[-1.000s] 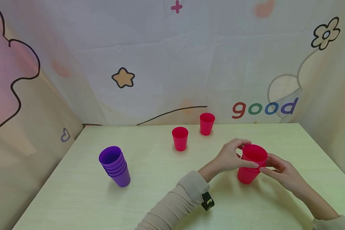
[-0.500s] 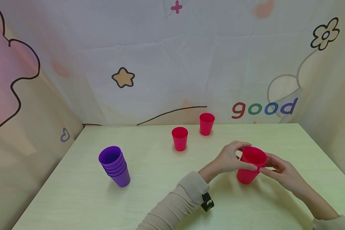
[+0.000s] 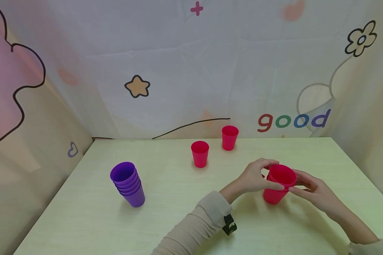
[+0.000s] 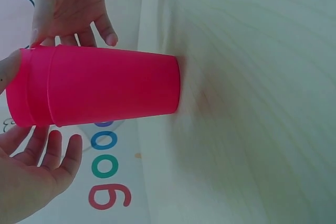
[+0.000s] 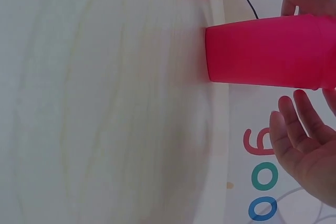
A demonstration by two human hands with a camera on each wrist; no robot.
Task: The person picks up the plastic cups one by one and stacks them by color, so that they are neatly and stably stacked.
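Nested red cups [image 3: 274, 197] stand upright on the table at the right in the head view; more than one rim shows near the top in the left wrist view [image 4: 110, 85]. My left hand [image 3: 253, 176] holds the upper cup from the left, its thumb across the near side. From the other side my right hand [image 3: 317, 194] pinches the stack near the rims, with the thumb in front. In the right wrist view, its lower fingers [image 5: 294, 124] extend past the cup wall, apart from it.
Two single red cups [image 3: 200, 154] stand upright at the back of the pale table [image 3: 178, 219], one farther back near the cloth backdrop [image 3: 185, 71]. A leaning-looking stack of several purple cups [image 3: 134, 196] is at the left.
The upper red cup has sunk a little deeper into the one below it. My left hand has come down slightly with it, while the right hand stays nearly still.
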